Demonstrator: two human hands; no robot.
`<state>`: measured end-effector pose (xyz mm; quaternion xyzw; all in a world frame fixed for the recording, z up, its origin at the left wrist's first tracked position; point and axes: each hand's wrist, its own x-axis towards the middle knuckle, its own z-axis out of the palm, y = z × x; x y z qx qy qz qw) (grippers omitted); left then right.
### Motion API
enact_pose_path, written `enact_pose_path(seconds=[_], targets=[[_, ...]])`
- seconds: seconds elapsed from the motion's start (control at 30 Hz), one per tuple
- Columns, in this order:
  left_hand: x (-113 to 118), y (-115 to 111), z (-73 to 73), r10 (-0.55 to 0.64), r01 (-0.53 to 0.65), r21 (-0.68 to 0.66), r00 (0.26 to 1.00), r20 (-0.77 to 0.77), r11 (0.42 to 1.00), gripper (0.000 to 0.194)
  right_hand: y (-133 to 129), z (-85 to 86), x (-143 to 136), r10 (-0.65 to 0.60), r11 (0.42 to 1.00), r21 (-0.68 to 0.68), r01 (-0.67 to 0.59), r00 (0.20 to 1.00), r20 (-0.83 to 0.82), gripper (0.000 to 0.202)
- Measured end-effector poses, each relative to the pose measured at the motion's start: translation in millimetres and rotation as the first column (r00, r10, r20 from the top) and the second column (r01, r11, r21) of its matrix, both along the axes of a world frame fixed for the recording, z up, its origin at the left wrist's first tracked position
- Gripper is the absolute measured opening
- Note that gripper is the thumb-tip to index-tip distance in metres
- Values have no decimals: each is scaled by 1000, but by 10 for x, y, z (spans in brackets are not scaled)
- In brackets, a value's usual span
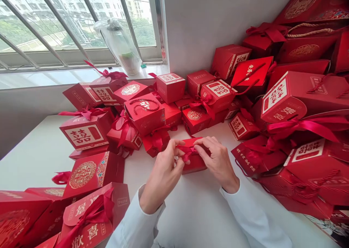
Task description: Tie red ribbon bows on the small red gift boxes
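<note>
The left hand (163, 173) and right hand (219, 160) pinch the ribbon (190, 153) with nearly closed fingers, since the counter (191, 208) supports the box (196, 165).

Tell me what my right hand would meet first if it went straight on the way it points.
Your right hand would probably meet your left hand, across the ribbon, though depth is unclear.
</note>
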<state>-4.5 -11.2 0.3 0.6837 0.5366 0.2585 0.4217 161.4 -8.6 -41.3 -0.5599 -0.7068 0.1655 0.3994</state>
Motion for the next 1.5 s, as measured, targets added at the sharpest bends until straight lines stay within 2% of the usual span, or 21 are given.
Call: enact_pose_path(seconds=[0.17, 0.27, 0.33, 0.47, 0.57, 0.7, 0.8, 0.9, 1.0, 1.1, 1.2, 1.27, 1.4, 1.5], targets=[[-13, 15, 5, -68, 68, -25, 998, 14, 997, 44, -63, 12, 88, -29, 996, 78, 37, 994, -110, 10], [-40, 27, 5, -89, 91, -43, 995, 54, 995, 47, -152, 14, 100, -2, 990, 144, 16, 995, -95, 11], [-54, 35, 8, -89, 98, -71, 989, 119, 993, 44, -216, 10, 92, 25, 984, 180, -12, 997, -71, 13], [-38, 39, 31, -65, 99, -121, 963, 260, 988, 22, -304, -9, 45, 55, 979, 198, -43, 997, -54, 9], [-12, 31, 45, -42, 77, -126, 965, 258, 989, 27, -334, -30, -21, 66, 980, 190, -53, 996, -63, 10], [-24, 12, 59, -44, 69, -95, 969, 245, 993, 28, -366, -66, -126, -14, 976, 215, 29, 997, -69, 11], [-45, -5, 78, -118, 154, -104, 950, 290, 983, 32, -390, -81, -188, -55, 970, 230, 73, 995, -81, 5], [-52, -15, 98, -216, 263, -108, 920, 328, 959, 36, -409, -81, -220, -73, 965, 242, 98, 991, -110, 8], [-61, -11, 113, -239, 266, -75, 935, 264, 961, 37, -421, -84, -216, -87, 968, 222, 114, 988, -128, 13], [-78, -11, 129, -208, 216, -42, 969, 134, 976, 37, -424, -100, -184, -157, 955, 245, 170, 985, -72, 15], [-88, -29, 147, -219, 222, -16, 968, 122, 975, 35, -422, -111, -145, -315, 881, 395, 260, 946, 79, 14], [-87, -47, 160, -213, 213, 8, 973, 92, 977, 33, -424, -111, -129, -401, 830, 490, 268, 897, 187, 13], [-68, -63, 174, -159, 160, 48, 987, -26, 986, 29, -440, -122, -130, -400, 819, 541, 190, 866, 301, 16], [-39, -54, 151, -158, 157, 37, 987, 42, 987, 26, -460, -149, -168, -361, 824, 546, 149, 882, 304, 17]])
